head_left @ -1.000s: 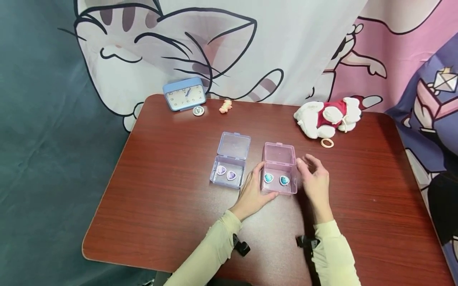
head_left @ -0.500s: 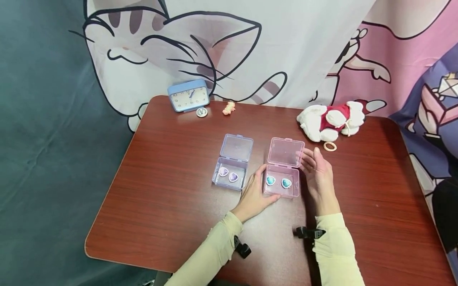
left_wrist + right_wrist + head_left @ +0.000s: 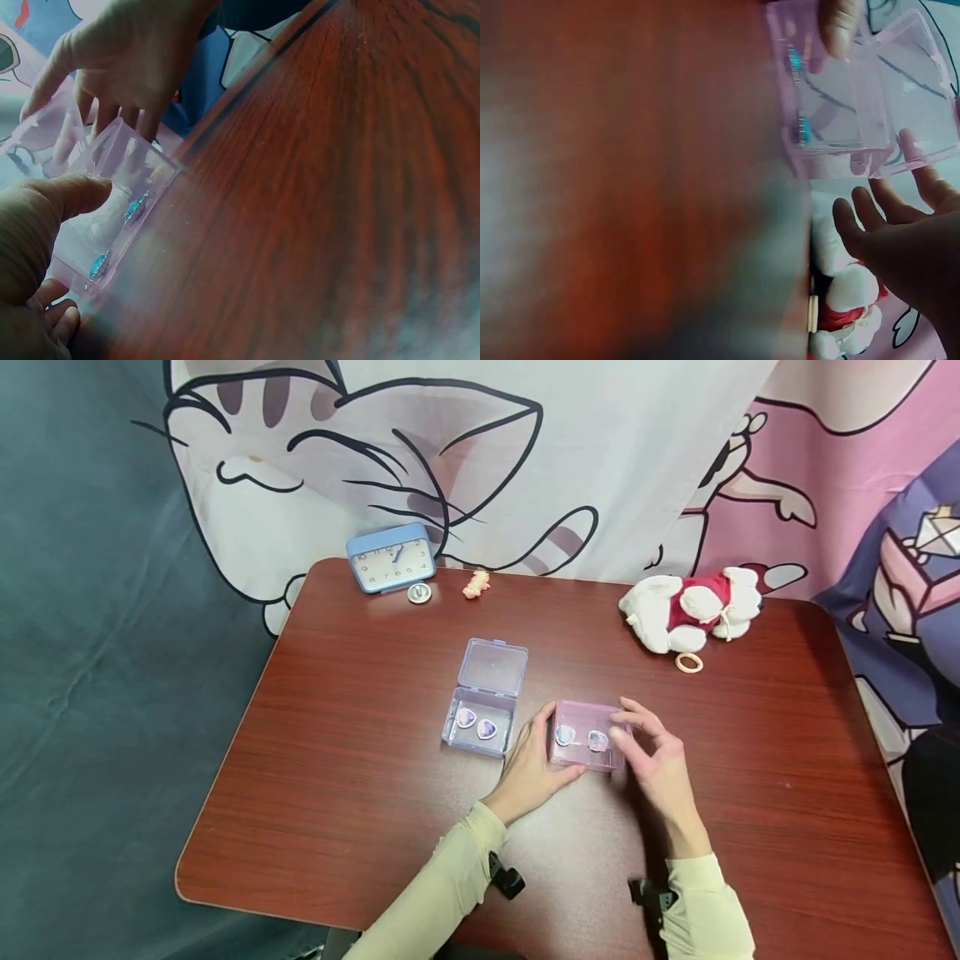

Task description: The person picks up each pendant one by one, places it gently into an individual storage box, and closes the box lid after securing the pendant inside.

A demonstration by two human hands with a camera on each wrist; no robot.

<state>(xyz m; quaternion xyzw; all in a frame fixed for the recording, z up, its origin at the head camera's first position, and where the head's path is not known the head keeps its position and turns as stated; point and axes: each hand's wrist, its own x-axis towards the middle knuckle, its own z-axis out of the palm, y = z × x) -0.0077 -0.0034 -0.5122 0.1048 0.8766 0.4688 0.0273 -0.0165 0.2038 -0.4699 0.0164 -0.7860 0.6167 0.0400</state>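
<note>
My left hand (image 3: 528, 772) grips a small pink clear plastic box (image 3: 82, 247), with the thumb along its front wall and the fingers round its left side. Two teal heart-shaped gems (image 3: 597, 742) with pale edging lie inside, seen through the plastic. The hinged lid (image 3: 915, 82) stands raised at an angle in both wrist views; in the head view it overlaps the box's top. My right hand (image 3: 660, 764) is at the lid's right side, its fingers extended and fingertips touching the lid. Left of them, a lavender box (image 3: 472, 746) stands with its lid back, holding two purple heart gems (image 3: 487, 728).
A blue clock (image 3: 392, 560), a round silver piece (image 3: 419, 593) and a small peach figurine (image 3: 476, 584) are along the table's back edge. A white plush toy (image 3: 693, 610) in red lies at back right, a wooden ring (image 3: 688, 663) before it.
My right hand has swung the pink box's lid from standing back to over the box. The left hand keeps its grip, and the lavender box stays put.
</note>
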